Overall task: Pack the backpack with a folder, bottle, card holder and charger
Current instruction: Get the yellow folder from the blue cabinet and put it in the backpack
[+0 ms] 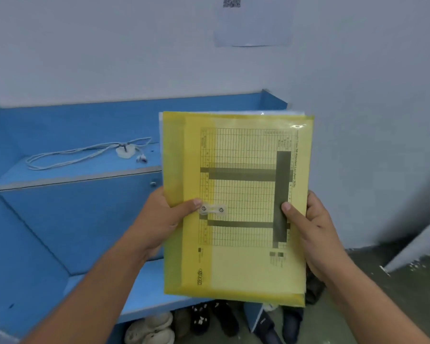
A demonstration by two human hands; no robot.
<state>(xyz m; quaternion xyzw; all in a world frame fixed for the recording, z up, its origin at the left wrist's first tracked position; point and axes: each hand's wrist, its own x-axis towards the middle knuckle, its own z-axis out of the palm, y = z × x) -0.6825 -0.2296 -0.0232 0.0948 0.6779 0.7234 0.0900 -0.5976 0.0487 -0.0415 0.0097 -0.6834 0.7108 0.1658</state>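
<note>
Blue table (60,219) stood at left w/ yellow folder (246,266) held upright in mid-air by its right edge, left grip (159,219) & right grip (315,232) each pinching one side, white charger (125,152) on table's top ledge.

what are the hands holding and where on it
A yellow folder, held upright: left hand grips its left edge by the clasp, right hand grips its right edge.

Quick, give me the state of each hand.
Left hand: grips the yellow folder at its left edge.
Right hand: grips the same folder at its right edge.
</note>
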